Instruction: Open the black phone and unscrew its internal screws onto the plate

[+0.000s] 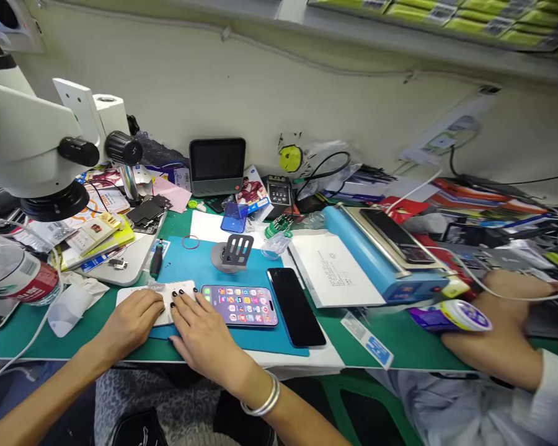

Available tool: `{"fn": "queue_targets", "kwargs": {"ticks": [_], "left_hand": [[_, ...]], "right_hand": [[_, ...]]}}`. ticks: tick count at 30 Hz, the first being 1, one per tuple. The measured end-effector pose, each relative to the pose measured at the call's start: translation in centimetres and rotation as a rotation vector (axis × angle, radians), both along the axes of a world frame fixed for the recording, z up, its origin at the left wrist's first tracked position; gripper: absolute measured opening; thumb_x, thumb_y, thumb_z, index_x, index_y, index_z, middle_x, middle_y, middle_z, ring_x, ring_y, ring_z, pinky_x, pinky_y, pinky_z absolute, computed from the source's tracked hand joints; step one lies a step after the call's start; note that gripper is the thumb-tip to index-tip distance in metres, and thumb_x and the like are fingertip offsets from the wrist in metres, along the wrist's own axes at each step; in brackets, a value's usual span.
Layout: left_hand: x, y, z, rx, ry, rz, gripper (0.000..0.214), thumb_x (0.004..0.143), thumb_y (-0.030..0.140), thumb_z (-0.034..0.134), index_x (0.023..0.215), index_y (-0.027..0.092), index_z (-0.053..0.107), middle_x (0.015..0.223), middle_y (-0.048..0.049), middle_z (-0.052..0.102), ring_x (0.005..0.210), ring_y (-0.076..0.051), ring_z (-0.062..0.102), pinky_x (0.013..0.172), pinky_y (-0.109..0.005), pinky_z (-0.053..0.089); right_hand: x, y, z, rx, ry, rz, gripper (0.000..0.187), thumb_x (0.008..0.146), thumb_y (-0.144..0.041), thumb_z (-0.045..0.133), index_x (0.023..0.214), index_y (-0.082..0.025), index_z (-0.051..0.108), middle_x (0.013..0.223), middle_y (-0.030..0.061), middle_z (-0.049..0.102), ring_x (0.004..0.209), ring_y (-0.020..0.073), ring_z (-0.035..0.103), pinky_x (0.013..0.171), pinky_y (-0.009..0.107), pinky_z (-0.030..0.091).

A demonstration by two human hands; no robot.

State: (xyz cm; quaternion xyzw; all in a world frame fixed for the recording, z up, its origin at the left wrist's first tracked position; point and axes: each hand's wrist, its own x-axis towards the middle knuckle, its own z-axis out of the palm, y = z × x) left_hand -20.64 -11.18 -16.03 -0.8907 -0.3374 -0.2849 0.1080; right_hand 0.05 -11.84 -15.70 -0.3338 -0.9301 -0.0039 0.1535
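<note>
Both my hands rest on a white flat phone-sized piece lying at the left end of the blue mat. My left hand is curled, its fingers pressing the piece's left part. My right hand lies over its right part with fingers bent down on it; a silver bangle is on that wrist. Just right of my right hand lies a phone with a lit screen of app icons, and beside that a dark-screened phone.
A white microscope stands at the left with a bottle below it. A grey phone stand, a small monitor and a blue machine lie behind. Another person's arm rests at the right.
</note>
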Motion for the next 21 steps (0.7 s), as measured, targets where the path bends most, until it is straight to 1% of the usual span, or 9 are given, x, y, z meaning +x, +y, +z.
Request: {"fn": "queue_targets", "kwargs": {"ticks": [4,7,10,15,18,21], "left_hand": [[0.4,-0.2,0.1,-0.077,-0.002,-0.017,0.014,0.093,0.004,0.046,0.091,0.011,0.058,0.088,-0.008,0.063,0.085,-0.019,0.058,0.079,-0.032,0.053],[0.3,-0.4,0.0,-0.142,-0.009,-0.018,0.014,0.094,0.005,0.045,0.092,0.012,0.057,0.089,-0.0082,0.063,0.084,-0.018,0.057,0.078,-0.031,0.053],[-0.2,-0.9,0.3,-0.207,-0.042,-0.035,0.009,0.093,0.006,0.049,0.094,0.012,0.056,0.09,-0.009,0.063,0.085,-0.018,0.057,0.077,-0.031,0.053],[-1.4,-2.2,1.1,-0.305,-0.134,-0.051,0.008,0.093,0.007,0.053,0.096,0.013,0.055,0.09,-0.0079,0.062,0.086,-0.016,0.057,0.076,-0.028,0.052],[-1.8,-2.3,1.2,-0.324,-0.181,-0.047,0.008,0.093,0.007,0.053,0.096,0.015,0.054,0.091,-0.0069,0.063,0.088,-0.016,0.058,0.08,-0.029,0.052],[-2.5,-2.3,1.6,-0.347,-0.201,-0.017,0.008,0.094,0.009,0.051,0.093,0.016,0.054,0.089,-0.005,0.062,0.086,-0.014,0.059,0.079,-0.027,0.052]], "right_hand": [[0.5,-0.3,-0.2,-0.076,0.03,0.049,0.048,0.093,-0.038,0.055,0.128,-0.005,0.058,0.138,0.0176,0.056,0.13,0.0303,0.052,0.114,0.051,0.04],[0.7,-0.3,-0.2,-0.137,0.017,0.045,0.049,0.094,-0.037,0.055,0.131,-0.006,0.058,0.141,0.0177,0.054,0.132,0.0309,0.051,0.114,0.053,0.039],[0.8,-0.3,0.2,-0.179,-0.006,0.05,0.049,0.094,-0.038,0.054,0.131,-0.006,0.058,0.142,0.0171,0.053,0.132,0.0312,0.051,0.114,0.054,0.039],[0.8,-0.3,0.6,-0.2,-0.028,0.058,0.05,0.093,-0.038,0.055,0.132,-0.007,0.057,0.143,0.0152,0.051,0.134,0.0304,0.049,0.116,0.054,0.038],[0.7,-0.3,0.6,-0.197,-0.038,0.042,0.051,0.094,-0.039,0.053,0.133,-0.005,0.056,0.144,0.0168,0.05,0.134,0.0311,0.049,0.115,0.054,0.038],[0.7,-0.4,0.5,-0.201,-0.042,0.036,0.051,0.094,-0.038,0.053,0.134,-0.005,0.055,0.144,0.0173,0.05,0.135,0.031,0.048,0.116,0.054,0.037]]}}
